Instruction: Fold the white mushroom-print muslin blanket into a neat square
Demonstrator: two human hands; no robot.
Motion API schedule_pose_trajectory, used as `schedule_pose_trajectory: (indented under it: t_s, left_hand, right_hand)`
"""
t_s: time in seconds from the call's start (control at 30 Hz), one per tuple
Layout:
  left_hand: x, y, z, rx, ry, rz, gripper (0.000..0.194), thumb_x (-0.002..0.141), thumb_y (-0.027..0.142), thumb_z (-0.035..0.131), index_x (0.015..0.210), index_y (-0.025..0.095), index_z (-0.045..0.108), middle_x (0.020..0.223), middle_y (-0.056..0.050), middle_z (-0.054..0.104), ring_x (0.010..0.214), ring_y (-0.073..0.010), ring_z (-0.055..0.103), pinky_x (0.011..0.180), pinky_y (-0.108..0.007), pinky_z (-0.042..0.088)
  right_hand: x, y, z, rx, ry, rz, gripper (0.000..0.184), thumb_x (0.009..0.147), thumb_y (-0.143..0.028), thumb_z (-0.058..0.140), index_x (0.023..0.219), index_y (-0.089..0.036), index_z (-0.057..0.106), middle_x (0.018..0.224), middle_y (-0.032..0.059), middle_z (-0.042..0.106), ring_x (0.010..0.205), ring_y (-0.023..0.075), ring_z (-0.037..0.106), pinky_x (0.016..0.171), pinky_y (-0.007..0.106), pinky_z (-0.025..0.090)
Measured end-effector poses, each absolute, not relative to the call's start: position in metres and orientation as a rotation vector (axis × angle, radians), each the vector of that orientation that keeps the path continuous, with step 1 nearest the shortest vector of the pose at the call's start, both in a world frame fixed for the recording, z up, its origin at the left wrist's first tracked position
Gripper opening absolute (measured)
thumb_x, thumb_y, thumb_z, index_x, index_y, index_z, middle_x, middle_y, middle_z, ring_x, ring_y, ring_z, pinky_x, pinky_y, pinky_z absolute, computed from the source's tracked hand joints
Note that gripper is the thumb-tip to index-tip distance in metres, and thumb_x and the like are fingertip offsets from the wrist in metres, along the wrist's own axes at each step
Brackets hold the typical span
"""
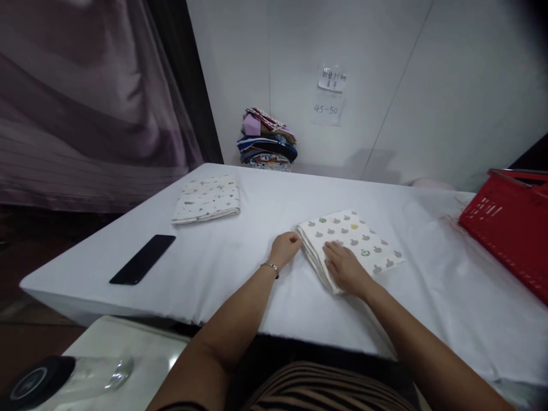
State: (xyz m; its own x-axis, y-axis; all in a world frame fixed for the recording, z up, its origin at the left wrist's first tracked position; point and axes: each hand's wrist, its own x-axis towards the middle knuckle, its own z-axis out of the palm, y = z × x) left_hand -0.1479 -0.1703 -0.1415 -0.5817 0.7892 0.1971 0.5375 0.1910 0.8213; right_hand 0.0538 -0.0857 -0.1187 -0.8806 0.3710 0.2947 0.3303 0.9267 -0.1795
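Observation:
A folded white cloth with grey and coloured prints (pixel 357 237) lies on the white table (pixel 265 297) in front of me. My right hand (pixel 345 267) rests flat on its near corner, fingers stretched out. My left hand (pixel 285 248), with a bracelet at the wrist, touches the cloth's left edge, its fingers curled against the fold. Whether those fingers pinch the cloth I cannot make out.
A second folded patterned cloth (pixel 208 198) lies at the table's far left, a black phone (pixel 142 259) nearer the left edge. A pile of folded clothes (pixel 268 140) stands against the wall. A red basket (pixel 511 222) sits at the right. A bottle (pixel 64 377) lies on a low white surface.

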Motion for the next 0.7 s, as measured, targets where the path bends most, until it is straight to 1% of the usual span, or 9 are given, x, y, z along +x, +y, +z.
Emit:
schedule_pose_trajectory:
  t_s: [0.13, 0.27, 0.33, 0.43, 0.53, 0.7]
  left_hand:
    - [-0.141, -0.169, -0.143, 1.189, 2.1, 1.303, 0.024, 0.073, 0.037, 0.055, 0.059, 0.017, 0.06, 0.057, 0.004, 0.055, 0.058, -0.0109, 0.048, 0.054, -0.022, 0.033]
    - [-0.133, -0.164, -0.142, 1.078, 2.071, 1.354, 0.032, 0.072, 0.045, 0.058, 0.057, 0.017, 0.058, 0.053, 0.004, 0.051, 0.054, -0.0101, 0.044, 0.052, -0.023, 0.032]
    - [-0.131, -0.163, -0.141, 1.03, 2.095, 1.365, 0.031, 0.071, 0.043, 0.058, 0.055, 0.017, 0.058, 0.053, 0.004, 0.051, 0.054, -0.0103, 0.045, 0.052, -0.023, 0.032]
    - [-0.129, -0.162, -0.139, 0.947, 2.155, 1.268, 0.029, 0.07, 0.039, 0.06, 0.053, 0.017, 0.056, 0.052, 0.003, 0.052, 0.054, -0.0108, 0.046, 0.052, -0.023, 0.032]
    - [-0.129, -0.159, -0.137, 0.885, 2.177, 1.201, 0.03, 0.068, 0.04, 0.063, 0.051, 0.017, 0.056, 0.049, 0.003, 0.05, 0.052, -0.0112, 0.045, 0.051, -0.024, 0.032]
    - [-0.123, -0.153, -0.132, 0.68, 2.05, 1.329, 0.022, 0.062, 0.031, 0.071, 0.052, 0.016, 0.058, 0.048, 0.004, 0.05, 0.053, -0.0103, 0.046, 0.051, -0.023, 0.033]
  right_hand:
    - [0.052, -0.089, -0.128, -0.534, -2.895, 0.051, 0.044, 0.094, -0.025, 0.03, 0.134, -0.015, 0.046, 0.142, 0.0127, 0.041, 0.133, 0.0253, 0.033, 0.104, 0.047, 0.031]
    - [0.055, -0.093, -0.127, -0.527, -2.899, 0.018, 0.043, 0.094, -0.025, 0.031, 0.134, -0.018, 0.046, 0.142, 0.0119, 0.041, 0.133, 0.0249, 0.032, 0.104, 0.047, 0.03]
    - [0.055, -0.093, -0.127, -0.521, -2.894, 0.004, 0.042, 0.094, -0.024, 0.032, 0.133, -0.019, 0.047, 0.141, 0.0117, 0.042, 0.132, 0.0251, 0.034, 0.103, 0.048, 0.03]
    - [0.054, -0.092, -0.128, -0.502, -2.888, -0.011, 0.042, 0.094, -0.024, 0.033, 0.132, -0.018, 0.048, 0.14, 0.012, 0.043, 0.131, 0.0256, 0.035, 0.102, 0.048, 0.03]
    - [0.053, -0.092, -0.129, -0.509, -2.892, -0.016, 0.042, 0.095, -0.024, 0.031, 0.132, -0.017, 0.048, 0.141, 0.0123, 0.042, 0.131, 0.0268, 0.035, 0.102, 0.048, 0.03]
    - [0.054, -0.093, -0.129, -0.511, -2.885, -0.007, 0.042, 0.094, -0.024, 0.031, 0.132, -0.017, 0.047, 0.141, 0.0114, 0.042, 0.131, 0.0272, 0.035, 0.102, 0.048, 0.029]
